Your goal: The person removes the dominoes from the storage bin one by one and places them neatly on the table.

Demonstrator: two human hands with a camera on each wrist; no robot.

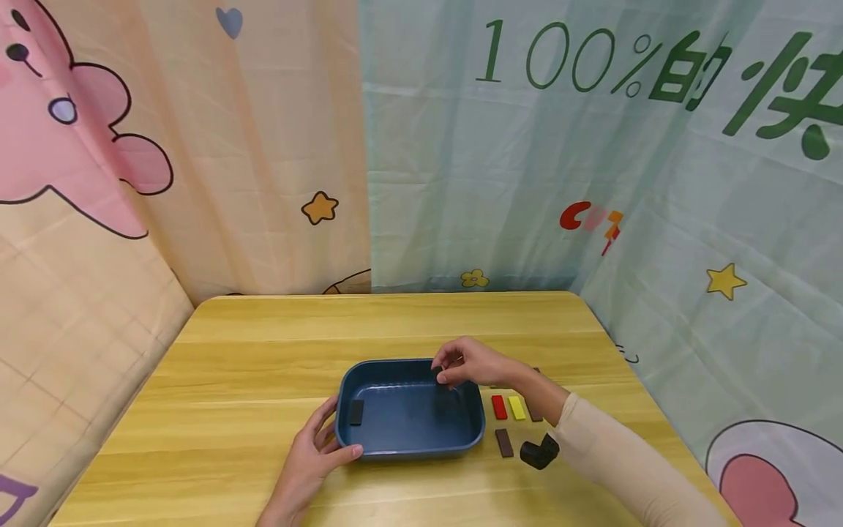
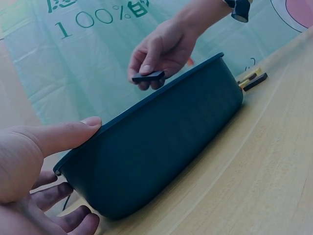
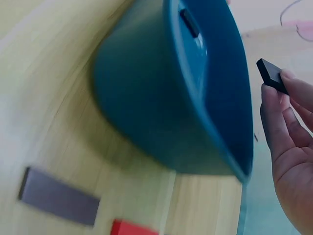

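A dark blue rectangular basin (image 1: 411,451) stands on the wooden table. My left hand (image 1: 312,457) grips its near left corner, the thumb on the rim (image 2: 90,128) and the fingers around the outer wall. Over the basin's far right part, my right hand (image 1: 470,362) pinches a small flat black block (image 3: 270,74) between thumb and fingers. The left wrist view shows this block above the rim, apart from the basin. Inside the basin, a second black block (image 1: 356,412) lies near the left wall.
Right of the basin lie a red block (image 1: 499,407), a yellow block (image 1: 516,408) and a dark brown block (image 1: 504,443). Another dark block (image 1: 534,411) is partly hidden by the right forearm. A black device (image 1: 538,452) sits at the right wrist. Printed curtains (image 1: 461,183) stand behind the table.
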